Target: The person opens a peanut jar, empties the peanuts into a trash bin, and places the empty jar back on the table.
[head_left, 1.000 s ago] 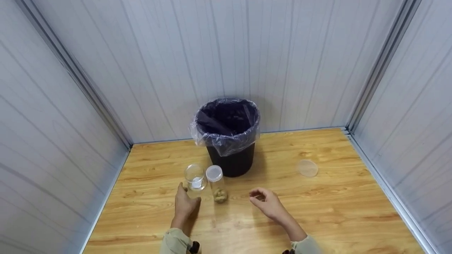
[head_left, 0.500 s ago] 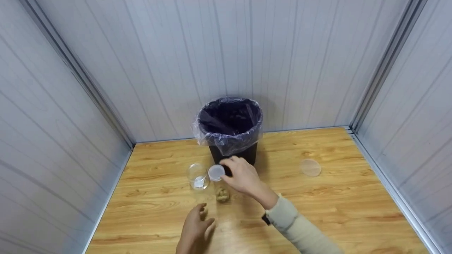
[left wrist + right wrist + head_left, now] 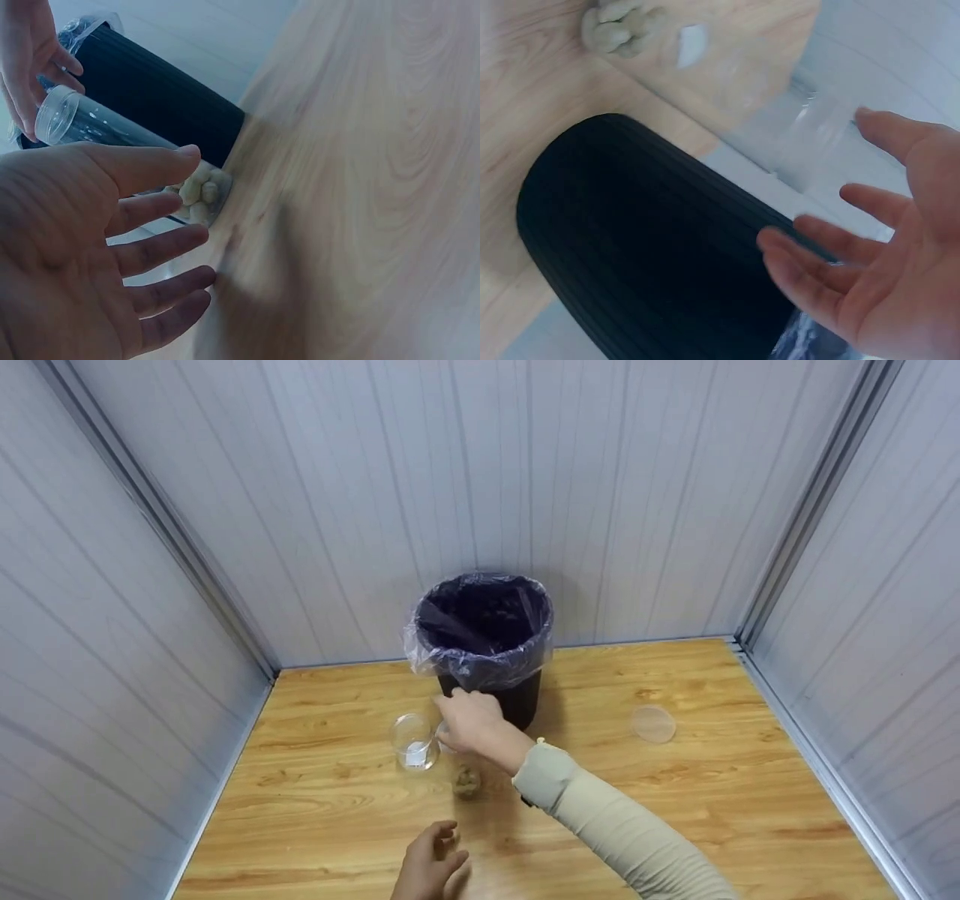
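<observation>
A clear lidded jar (image 3: 112, 127) stands upright on the wooden table, light brown lumps (image 3: 466, 782) at its bottom. My right hand (image 3: 474, 721) is over the jar's top in the head view and hides most of the lid. The right wrist view shows that hand (image 3: 892, 240) with fingers spread beside the jar's upper end (image 3: 810, 135), a gap between them. My left hand (image 3: 429, 864) is nearer to me, fingers relaxed and holding nothing; the left wrist view shows its palm (image 3: 67, 240). An uncovered clear container (image 3: 412, 742) with a white label stands left of the jar.
Behind the jar stands a black bin (image 3: 521, 697) lined with a clear bag. A translucent round disc (image 3: 653, 724) lies on the table (image 3: 712, 810) to the right. Pale panel walls (image 3: 645, 495) rise at the back and on both sides.
My right hand has moved left from the right side to over the jar's top. My left hand has drawn back from beside the clear container toward me.
</observation>
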Demonstrator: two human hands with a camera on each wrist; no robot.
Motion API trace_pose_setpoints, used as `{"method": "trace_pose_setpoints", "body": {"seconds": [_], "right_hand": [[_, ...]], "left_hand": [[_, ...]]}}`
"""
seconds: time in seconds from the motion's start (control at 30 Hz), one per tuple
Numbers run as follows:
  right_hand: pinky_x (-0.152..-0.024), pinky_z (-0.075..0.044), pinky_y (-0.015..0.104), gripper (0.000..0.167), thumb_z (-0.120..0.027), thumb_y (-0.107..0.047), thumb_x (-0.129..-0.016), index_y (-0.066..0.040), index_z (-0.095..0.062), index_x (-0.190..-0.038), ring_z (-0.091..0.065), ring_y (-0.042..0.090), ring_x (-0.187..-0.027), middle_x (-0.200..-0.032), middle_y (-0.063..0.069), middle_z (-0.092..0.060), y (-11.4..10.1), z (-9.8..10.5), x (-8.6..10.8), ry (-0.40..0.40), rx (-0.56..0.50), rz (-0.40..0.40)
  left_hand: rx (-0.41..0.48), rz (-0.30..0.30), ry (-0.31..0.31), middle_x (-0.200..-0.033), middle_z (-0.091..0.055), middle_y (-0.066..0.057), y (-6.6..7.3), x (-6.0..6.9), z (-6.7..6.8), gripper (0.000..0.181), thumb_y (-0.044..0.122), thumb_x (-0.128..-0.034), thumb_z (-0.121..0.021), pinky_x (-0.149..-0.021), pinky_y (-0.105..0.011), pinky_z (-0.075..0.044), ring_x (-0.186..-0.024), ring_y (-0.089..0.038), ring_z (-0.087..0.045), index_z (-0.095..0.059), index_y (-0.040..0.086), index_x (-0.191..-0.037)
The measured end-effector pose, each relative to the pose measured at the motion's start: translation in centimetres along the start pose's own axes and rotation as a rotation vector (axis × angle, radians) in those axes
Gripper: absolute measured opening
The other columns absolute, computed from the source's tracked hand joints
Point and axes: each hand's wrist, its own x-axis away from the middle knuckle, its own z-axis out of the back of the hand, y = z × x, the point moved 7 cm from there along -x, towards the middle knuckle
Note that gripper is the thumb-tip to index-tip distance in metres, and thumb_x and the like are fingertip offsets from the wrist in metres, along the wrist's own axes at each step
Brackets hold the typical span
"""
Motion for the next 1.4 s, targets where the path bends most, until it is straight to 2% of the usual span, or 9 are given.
{"method": "trace_pose_setpoints", "body": {"seconds": [0.2, 0.43, 0.6, 0.73, 0.87, 0.97, 1.07, 1.2, 1.4], "right_hand": [[-0.070, -0.055, 0.044, 0.066, -0.066, -0.063, -0.082, -0.019, -0.057, -0.130, -0.063, 0.030, -0.092, -0.108, 0.007, -0.061, -0.5, -0.9, 0.3, -0.023, 0.010, 0.051], [-0.063, -0.054, 0.041, 0.025, -0.072, -0.035, -0.077, -0.017, -0.064, -0.094, -0.063, 0.028, -0.080, -0.089, 0.004, -0.061, -0.4, -1.5, 0.0, 0.056, -0.070, 0.103], [-0.063, -0.054, 0.038, 0.026, -0.073, -0.027, -0.072, -0.015, -0.064, -0.093, -0.061, 0.026, -0.078, -0.086, 0.004, -0.059, -0.3, -1.5, 0.4, 0.079, -0.120, 0.156], [-0.062, -0.052, 0.035, 0.033, -0.077, -0.029, -0.070, -0.014, -0.066, -0.098, -0.060, 0.022, -0.077, -0.086, 0.002, -0.059, 0.2, -0.8, 1.2, 0.090, -0.155, 0.187], [-0.061, -0.051, 0.032, 0.035, -0.078, -0.031, -0.070, -0.014, -0.067, -0.099, -0.059, 0.019, -0.075, -0.086, 0.000, -0.059, 0.8, -0.2, 2.7, 0.091, -0.180, 0.215], [-0.061, -0.050, 0.030, 0.035, -0.078, -0.031, -0.070, -0.015, -0.067, -0.098, -0.059, 0.018, -0.075, -0.087, -0.001, -0.059, 1.4, 0.3, 4.0, 0.105, -0.203, 0.251], [-0.061, -0.049, 0.027, 0.036, -0.079, -0.028, -0.068, -0.014, -0.068, -0.099, -0.058, 0.017, -0.076, -0.089, 0.000, -0.060, 2.5, 1.0, 5.1, 0.143, -0.260, 0.289], [-0.064, -0.049, 0.027, 0.037, -0.079, -0.027, -0.070, -0.013, -0.069, -0.103, -0.057, 0.017, -0.080, -0.093, 0.000, -0.062, 4.7, 1.9, 6.7, 0.203, -0.367, 0.320], [-0.069, -0.052, 0.029, 0.038, -0.081, -0.021, -0.072, -0.011, -0.068, -0.106, -0.059, 0.015, -0.086, -0.098, 0.001, -0.066, 8.2, 2.1, 9.2, 0.304, -0.575, 0.375]], "left_hand": [[0.003, -0.021, 0.002, -0.110, -0.062, -0.019, -0.4, 0.6, -0.2, 0.044, 0.006, -0.0858, -0.073, -0.081, -0.041, -0.055, -0.100, -0.036, -0.061, -0.056, -0.009, -0.124], [0.010, -0.051, 0.004, -0.104, -0.064, -0.016, -0.4, 0.6, -0.9, 0.040, 0.006, -0.0855, -0.073, -0.077, -0.034, -0.054, -0.095, -0.031, -0.061, -0.058, -0.009, -0.119], [0.040, -0.028, 0.023, -0.103, -0.064, -0.016, -0.4, 0.4, -1.0, 0.037, 0.004, -0.0855, -0.072, -0.077, -0.033, -0.054, -0.094, -0.030, -0.062, -0.059, -0.009, -0.118], [0.133, 0.007, 0.076, -0.108, -0.062, -0.019, -0.4, 0.3, -0.7, 0.039, 0.003, -0.0870, -0.070, -0.080, -0.039, -0.055, -0.094, -0.031, -0.063, -0.057, -0.010, -0.121], [0.218, 0.026, 0.188, -0.116, -0.057, -0.025, -0.4, 0.4, -0.1, 0.046, 0.003, -0.0875, -0.070, -0.081, -0.036, -0.055, -0.095, -0.031, -0.063, -0.051, -0.010, -0.127], [0.371, 0.058, 0.278, -0.123, -0.052, -0.028, -0.3, 0.4, 0.4, 0.049, 0.002, -0.0903, -0.067, -0.082, -0.037, -0.055, -0.098, -0.032, -0.061, -0.045, -0.011, -0.132], [0.555, 0.081, 0.331, -0.126, -0.051, -0.026, 0.1, 0.1, 0.8, 0.050, 0.004, -0.0931, -0.063, -0.084, -0.041, -0.054, -0.101, -0.030, -0.061, -0.041, -0.012, -0.135], [0.709, 0.100, 0.322, -0.122, -0.056, -0.019, 0.7, -0.9, 0.7, 0.049, 0.006, -0.0952, -0.061, -0.086, -0.041, -0.054, -0.102, -0.025, -0.062, -0.040, -0.011, -0.136], [0.815, 0.131, 0.275, -0.120, -0.057, -0.014, 0.6, -1.7, -0.2, 0.050, 0.008, -0.0960, -0.060, -0.089, -0.041, -0.053, -0.101, -0.022, -0.063, -0.039, -0.008, -0.139]]}}
